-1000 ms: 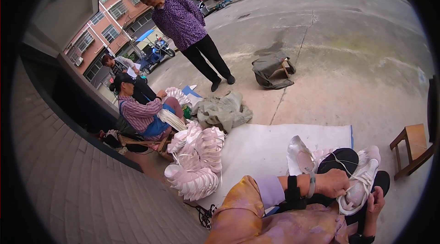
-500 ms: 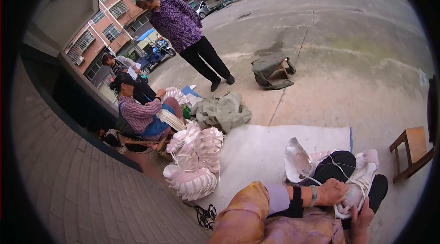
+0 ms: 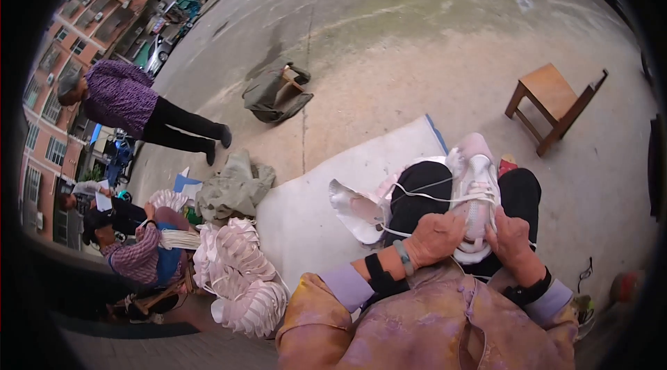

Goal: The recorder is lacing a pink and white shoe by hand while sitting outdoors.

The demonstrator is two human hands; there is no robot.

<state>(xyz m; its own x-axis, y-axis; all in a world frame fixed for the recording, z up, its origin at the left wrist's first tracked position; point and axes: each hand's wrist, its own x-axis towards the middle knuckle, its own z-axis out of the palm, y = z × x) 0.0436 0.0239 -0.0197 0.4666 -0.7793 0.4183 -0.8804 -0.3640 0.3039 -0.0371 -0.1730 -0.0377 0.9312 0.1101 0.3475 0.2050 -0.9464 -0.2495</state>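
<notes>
A white and pale pink sneaker [image 3: 475, 170] rests across my black-clad legs, toe pointing away from me. White laces [image 3: 427, 196] cross its front and trail over my left knee. My left hand [image 3: 436, 236] is closed at the near left side of the lacing, fingertips on a lace; the exact pinch is partly hidden. On the shoe's right side, my right hand [image 3: 512, 236] grips the edge near the opening. A loose silvery-white and pink shoe piece [image 3: 359, 213] lies beside my left knee.
A white sheet [image 3: 306, 207] covers ground ahead. Bundled pink-white shoe pieces [image 3: 240, 259] sit left, near a seated person [image 3: 135, 257]. Another person [image 3: 128, 99] stands beyond. A grey-green cloth heap [image 3: 235, 189], a draped stool [image 3: 274, 92] and a wooden chair [image 3: 552, 99] surround the sheet.
The view has swung right, so the people and bundles sit farther left. The sneaker now points straight away from me, and my hands are at both sides of its lacing.
</notes>
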